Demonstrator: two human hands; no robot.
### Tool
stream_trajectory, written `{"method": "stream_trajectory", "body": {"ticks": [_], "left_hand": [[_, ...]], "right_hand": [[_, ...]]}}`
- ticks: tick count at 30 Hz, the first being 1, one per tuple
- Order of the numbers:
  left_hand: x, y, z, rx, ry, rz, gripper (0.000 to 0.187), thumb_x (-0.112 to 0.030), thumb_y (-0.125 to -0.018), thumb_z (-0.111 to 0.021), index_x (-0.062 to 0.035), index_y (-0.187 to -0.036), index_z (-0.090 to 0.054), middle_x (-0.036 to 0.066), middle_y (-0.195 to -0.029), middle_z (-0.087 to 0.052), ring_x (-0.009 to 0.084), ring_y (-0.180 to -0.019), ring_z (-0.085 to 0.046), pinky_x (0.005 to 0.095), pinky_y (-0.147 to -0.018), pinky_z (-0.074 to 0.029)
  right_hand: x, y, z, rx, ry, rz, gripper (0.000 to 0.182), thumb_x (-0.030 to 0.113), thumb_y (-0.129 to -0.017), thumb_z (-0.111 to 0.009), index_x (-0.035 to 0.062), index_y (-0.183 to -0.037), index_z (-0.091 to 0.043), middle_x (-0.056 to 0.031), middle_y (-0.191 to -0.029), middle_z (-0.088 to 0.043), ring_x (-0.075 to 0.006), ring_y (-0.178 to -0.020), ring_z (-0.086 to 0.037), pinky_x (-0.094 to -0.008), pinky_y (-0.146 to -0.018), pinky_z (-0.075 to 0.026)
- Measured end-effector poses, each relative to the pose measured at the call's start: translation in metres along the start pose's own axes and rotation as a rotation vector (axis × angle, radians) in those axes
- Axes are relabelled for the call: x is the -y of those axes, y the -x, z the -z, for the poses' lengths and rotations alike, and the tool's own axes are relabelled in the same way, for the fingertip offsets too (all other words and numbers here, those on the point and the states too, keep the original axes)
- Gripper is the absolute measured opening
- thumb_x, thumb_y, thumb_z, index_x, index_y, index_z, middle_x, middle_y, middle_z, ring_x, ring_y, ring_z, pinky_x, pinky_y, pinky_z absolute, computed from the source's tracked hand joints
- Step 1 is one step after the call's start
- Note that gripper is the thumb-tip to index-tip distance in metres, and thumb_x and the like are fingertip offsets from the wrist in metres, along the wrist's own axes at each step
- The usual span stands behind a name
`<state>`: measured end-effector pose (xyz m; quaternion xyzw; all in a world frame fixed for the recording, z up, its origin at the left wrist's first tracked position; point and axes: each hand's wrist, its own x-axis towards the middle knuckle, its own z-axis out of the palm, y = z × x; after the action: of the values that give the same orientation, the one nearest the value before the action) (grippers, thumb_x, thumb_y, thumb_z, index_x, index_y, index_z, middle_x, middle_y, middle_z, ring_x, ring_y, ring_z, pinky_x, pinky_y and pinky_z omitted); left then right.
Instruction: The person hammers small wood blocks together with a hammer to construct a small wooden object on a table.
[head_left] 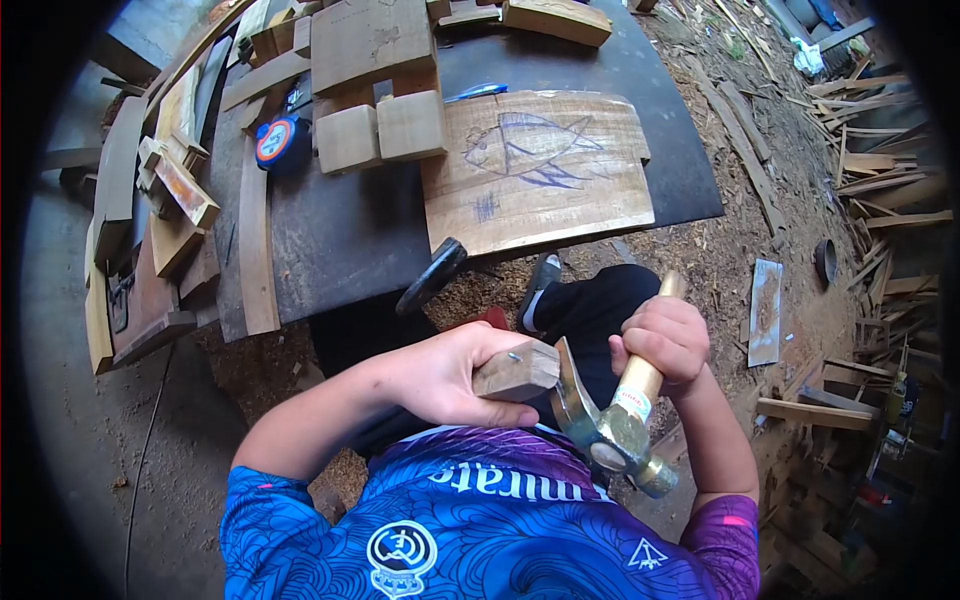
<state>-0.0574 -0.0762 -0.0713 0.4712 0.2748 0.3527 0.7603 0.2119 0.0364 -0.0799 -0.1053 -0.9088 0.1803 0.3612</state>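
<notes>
My left hand (445, 375) grips a small wooden block (517, 371) close to my chest; a nail sticks out of the block's top face. My right hand (665, 338) is closed around the wooden handle of a claw hammer (612, 430). The hammer's metal claw rests against the right side of the block, near the nail. On the dark worktable (340, 240) beyond my hands lies a wooden board with a fish drawn on it in blue (540, 165).
Two loose wooden blocks (380, 130) and a blue tape measure (275, 140) sit on the table, with planks stacked along its left edge. A black clamp (432, 275) hangs at the table's front. Wood scraps and sawdust cover the ground at the right.
</notes>
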Motion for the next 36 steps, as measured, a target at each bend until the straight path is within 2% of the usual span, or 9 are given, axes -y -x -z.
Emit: {"method": "stream_trajectory", "body": {"ticks": [3, 4, 6, 7, 14, 17, 20, 24, 36], "left_hand": [[-0.004, -0.004, -0.003, -0.163, -0.083, -0.033, 0.02, -0.012, -0.092, -0.082, -0.0026, -0.104, -0.069, -0.001, -0.089, -0.07, 0.0061, -0.082, -0.06, 0.0282, -0.073, -0.05], [-0.006, -0.002, -0.002, -0.234, -0.261, -0.066, 0.023, -0.012, -0.095, -0.08, -0.003, -0.113, -0.069, 0.003, -0.094, -0.073, 0.0095, -0.085, -0.065, 0.0284, -0.078, -0.052], [-0.021, -0.003, -0.007, -0.465, -0.604, -0.086, 0.019, -0.009, -0.087, -0.084, -0.0033, -0.097, -0.069, 0.006, -0.08, -0.07, 0.0154, -0.066, -0.066, 0.0303, -0.063, -0.051], [-0.013, -0.003, -0.007, -0.548, -0.73, -0.197, 0.019, -0.008, -0.084, -0.084, -0.0033, -0.094, -0.069, 0.009, -0.076, -0.068, 0.0205, -0.061, -0.067, 0.0312, -0.059, -0.051], [-0.011, -0.004, -0.013, -0.635, -0.989, -0.444, 0.019, -0.006, -0.08, -0.085, -0.0037, -0.091, -0.07, 0.009, -0.078, -0.069, 0.0194, -0.066, -0.069, 0.0306, -0.061, -0.053], [-0.005, -0.003, -0.02, -0.664, -0.995, -0.432, 0.02, -0.005, -0.077, -0.086, -0.0037, -0.09, -0.07, 0.009, -0.077, -0.069, 0.0194, -0.064, -0.069, 0.0299, -0.06, -0.052], [0.0, 0.003, -0.021, -0.453, -0.66, -0.247, 0.02, -0.003, -0.074, -0.085, -0.0036, -0.087, -0.07, 0.008, -0.074, -0.069, 0.0197, -0.061, -0.069, 0.0292, -0.059, -0.052], [-0.001, 0.01, -0.02, -0.209, -0.526, -0.15, 0.02, -0.004, -0.072, -0.083, -0.0036, -0.083, -0.067, 0.006, -0.07, -0.067, 0.0154, -0.061, -0.069, 0.0282, -0.057, -0.05], [0.036, 0.007, -0.036, -0.221, -0.121, -0.254, 0.028, 0.001, -0.074, -0.082, -0.0029, -0.091, -0.06, 0.008, -0.076, -0.071, 0.0141, -0.064, -0.068, 0.0276, -0.06, -0.052]], "right_hand": [[-0.001, -0.002, 0.001, 0.009, 0.06, -0.061, 0.021, 0.005, -0.077, -0.083, 0.0069, -0.079, -0.061, -0.0054, -0.063, -0.058, -0.0223, -0.051, -0.059, -0.0352, -0.047, -0.044], [0.0, -0.005, 0.004, 0.005, 0.099, -0.087, 0.021, 0.005, -0.077, -0.082, 0.007, -0.079, -0.061, -0.0052, -0.062, -0.058, -0.0225, -0.05, -0.059, -0.0356, -0.047, -0.044], [0.002, -0.011, 0.012, 0.016, 0.188, -0.109, 0.021, 0.006, -0.078, -0.082, 0.0072, -0.079, -0.062, -0.0048, -0.062, -0.056, -0.0228, -0.05, -0.058, -0.0362, -0.047, -0.043], [0.004, -0.015, 0.018, 0.029, 0.239, -0.105, 0.02, 0.007, -0.078, -0.082, 0.0073, -0.079, -0.062, -0.0047, -0.061, -0.055, -0.023, -0.05, -0.057, -0.0364, -0.047, -0.042], [0.019, -0.028, 0.031, 0.055, 0.394, -0.12, 0.021, 0.01, -0.078, -0.081, 0.0075, -0.074, -0.06, -0.0038, -0.059, -0.047, -0.0237, -0.052, -0.054, -0.0382, -0.051, -0.041], [0.018, -0.03, 0.036, 0.076, 0.484, -0.099, 0.023, 0.01, -0.078, -0.08, 0.0078, -0.071, -0.058, -0.0039, -0.059, -0.045, -0.0243, -0.054, -0.053, -0.0389, -0.053, -0.041], [0.013, -0.027, 0.04, 0.032, 0.509, 0.001, 0.03, 0.011, -0.081, -0.079, 0.0083, -0.065, -0.054, -0.0027, -0.058, -0.044, -0.0227, -0.054, -0.052, -0.0363, -0.052, -0.041], [0.007, -0.024, 0.041, -0.013, 0.496, 0.167, 0.035, 0.011, -0.084, -0.079, 0.0084, -0.064, -0.051, -0.0009, -0.057, -0.043, -0.0201, -0.052, -0.052, -0.0324, -0.05, -0.043], [0.002, -0.027, 0.022, -0.163, 0.458, 0.175, 0.034, 0.009, -0.086, -0.078, 0.0077, -0.065, -0.051, -0.0018, -0.059, -0.049, -0.0205, -0.054, -0.057, -0.0334, -0.053, -0.049]]}}
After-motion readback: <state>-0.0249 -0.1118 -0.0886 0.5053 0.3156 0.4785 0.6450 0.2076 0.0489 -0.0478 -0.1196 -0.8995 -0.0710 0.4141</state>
